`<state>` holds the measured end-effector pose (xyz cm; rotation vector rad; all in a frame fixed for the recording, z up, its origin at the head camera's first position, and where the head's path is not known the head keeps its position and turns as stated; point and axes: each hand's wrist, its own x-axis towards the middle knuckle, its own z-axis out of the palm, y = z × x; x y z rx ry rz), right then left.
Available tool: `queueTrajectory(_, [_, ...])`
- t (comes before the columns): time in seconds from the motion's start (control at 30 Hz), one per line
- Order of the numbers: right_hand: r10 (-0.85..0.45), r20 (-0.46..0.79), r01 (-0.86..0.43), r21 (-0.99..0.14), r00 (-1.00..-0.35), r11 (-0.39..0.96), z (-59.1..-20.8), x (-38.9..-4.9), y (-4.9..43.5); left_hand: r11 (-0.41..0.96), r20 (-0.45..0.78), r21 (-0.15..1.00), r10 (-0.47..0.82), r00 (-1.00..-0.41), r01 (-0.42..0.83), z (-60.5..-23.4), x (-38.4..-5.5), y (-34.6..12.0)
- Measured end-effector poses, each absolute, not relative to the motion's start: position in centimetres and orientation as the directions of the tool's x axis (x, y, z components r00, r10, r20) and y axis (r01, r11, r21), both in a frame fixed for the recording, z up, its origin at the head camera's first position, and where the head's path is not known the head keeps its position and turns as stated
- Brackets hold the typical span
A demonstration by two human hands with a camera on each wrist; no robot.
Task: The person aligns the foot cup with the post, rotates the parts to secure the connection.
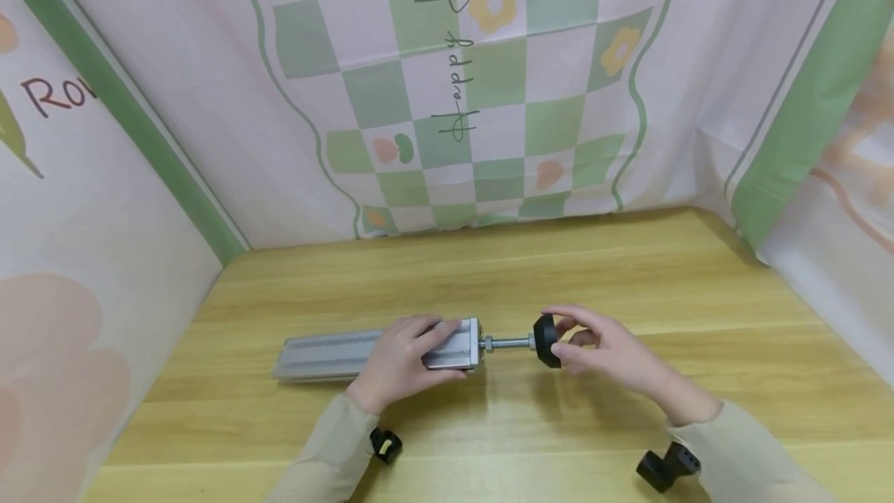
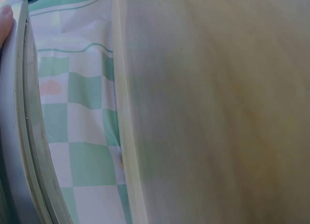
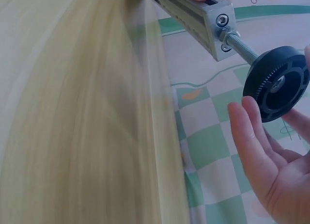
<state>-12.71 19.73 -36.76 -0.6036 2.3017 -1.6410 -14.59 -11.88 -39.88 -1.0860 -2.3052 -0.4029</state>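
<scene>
My left hand [image 1: 400, 355] grips a silver aluminium profile [image 1: 317, 357] near its right end, fingers over the top and thumb along the near side. From the end plate [image 1: 476, 342] a threaded rod [image 1: 512, 344] with nuts sticks out to the right, carrying a black levelling foot [image 1: 546, 341]. My right hand [image 1: 618, 352] holds this round foot at its rim, between thumb and fingers. The right wrist view shows the hollow underside of the foot [image 3: 264, 81] and bolts in the end plate. Only the profile [image 2: 17, 112] and a fingertip appear in the left wrist view.
The work lies on a wood-grain table [image 1: 489, 433]. Behind it hangs a green and white checked curtain [image 1: 433, 138], with more printed cloth at both sides. Black camera mounts [image 1: 667, 466] sit on both wrists, below the beige sleeves.
</scene>
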Motion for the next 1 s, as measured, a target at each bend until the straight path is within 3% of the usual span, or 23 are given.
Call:
queueTrajectory(0.47, [-0.437, -0.125, -0.026, -0.946, -0.891, 0.322, -36.5, -13.3, 19.6, 0.626, 0.585, 0.022, 0.624, -0.518, 0.78, -39.9, -14.7, -11.9])
queueTrajectory(0.6, [-0.45, -0.112, -0.044, -0.945, -0.886, 0.323, -36.4, -13.3, 19.6, 0.626, 0.583, 0.02, 0.626, -0.517, 0.78, -39.7, -14.6, -11.9])
queueTrajectory(0.8, [-0.43, 0.113, -0.305, -0.861, -0.896, 0.408, -36.8, -13.0, 19.7, 0.628, 0.583, 0.026, 0.623, -0.522, 0.778, -39.6, -14.4, -11.8])
queueTrajectory(1.0, [-0.479, 0.404, -0.597, -0.712, -0.779, 0.37, -37.7, -12.9, 19.9, 0.63, 0.582, 0.045, 0.614, -0.533, 0.775, -39.7, -14.4, -11.8])
